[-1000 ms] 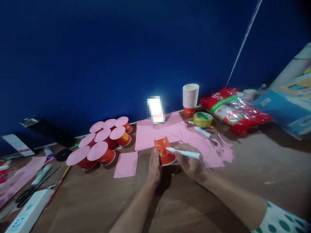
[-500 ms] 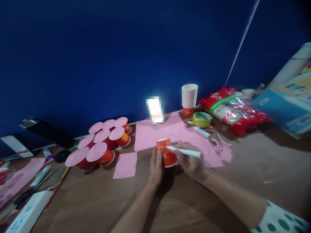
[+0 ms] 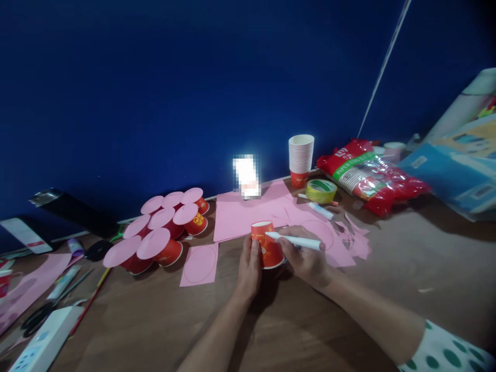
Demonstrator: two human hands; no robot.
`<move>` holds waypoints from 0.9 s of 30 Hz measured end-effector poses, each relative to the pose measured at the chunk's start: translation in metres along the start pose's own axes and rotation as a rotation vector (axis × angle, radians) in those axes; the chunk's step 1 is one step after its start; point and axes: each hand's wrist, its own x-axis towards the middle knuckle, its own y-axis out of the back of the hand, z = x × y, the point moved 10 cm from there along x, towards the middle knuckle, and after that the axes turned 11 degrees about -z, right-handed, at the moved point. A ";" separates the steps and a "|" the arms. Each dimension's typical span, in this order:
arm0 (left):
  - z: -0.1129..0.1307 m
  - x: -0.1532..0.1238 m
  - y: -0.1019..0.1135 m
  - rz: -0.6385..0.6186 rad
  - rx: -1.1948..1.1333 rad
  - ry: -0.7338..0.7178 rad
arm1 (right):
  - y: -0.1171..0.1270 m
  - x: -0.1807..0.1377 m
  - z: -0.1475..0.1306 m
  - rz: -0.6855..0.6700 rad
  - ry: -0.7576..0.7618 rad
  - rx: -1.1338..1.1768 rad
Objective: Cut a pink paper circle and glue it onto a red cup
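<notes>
A red paper cup [image 3: 268, 249] stands bottom-up on the table in front of me, its pale recessed base facing up. My left hand [image 3: 250, 263] grips the cup's left side. In my right hand [image 3: 306, 261] is a white glue stick or marker pen [image 3: 296, 241]; its kind is not clear. The tip meets the cup's side near the upper rim, and the right fingers lie close against the cup. Left of my hands lies a pink paper square [image 3: 199, 265] with a circle drawn on it. Several upturned red cups carry pink paper discs [image 3: 154, 243].
Pink sheets [image 3: 240, 217] lie behind the cup, with paper scraps [image 3: 354, 237] at right. A cup stack [image 3: 300, 160], a yellow tape roll [image 3: 321, 191] and a red cup bag [image 3: 372, 175] stand farther back. Scissors [image 3: 36, 318] and a power strip [image 3: 50, 336] are at left.
Hands, cup and white pen-like tool keep nearly the same pose. The cup sits slightly lower and to the right in view; the rest of the scene shifts only slightly.
</notes>
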 end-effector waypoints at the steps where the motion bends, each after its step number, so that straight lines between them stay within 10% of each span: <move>1: -0.002 0.000 0.000 0.001 -0.008 0.001 | 0.000 0.000 0.000 -0.003 -0.004 0.004; 27: 0.006 -0.001 -0.002 -0.014 0.013 -0.024 | -0.004 0.000 0.000 -0.049 -0.025 0.011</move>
